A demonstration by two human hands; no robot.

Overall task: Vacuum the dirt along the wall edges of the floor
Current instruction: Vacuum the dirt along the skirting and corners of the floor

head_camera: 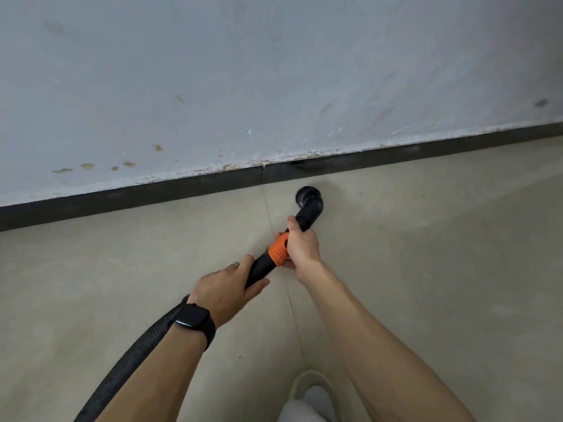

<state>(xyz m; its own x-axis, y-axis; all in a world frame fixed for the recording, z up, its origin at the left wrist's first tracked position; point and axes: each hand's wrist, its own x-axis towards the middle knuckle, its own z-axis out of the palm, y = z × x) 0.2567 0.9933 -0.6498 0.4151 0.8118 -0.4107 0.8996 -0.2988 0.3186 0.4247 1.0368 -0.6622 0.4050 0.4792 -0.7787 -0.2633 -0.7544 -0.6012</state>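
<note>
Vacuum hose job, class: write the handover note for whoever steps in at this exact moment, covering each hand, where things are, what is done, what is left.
Left hand: closed on the black hose just behind the orange collar.
Right hand: closed on the nozzle neck at the collar.
Brush head: on the floor, close to the dark skirting but not touching it.
Done: cannot tell from this view how much edge has been cleaned.
Left: bring the brush to the skirting and run it along the wall edge both ways.
</note>
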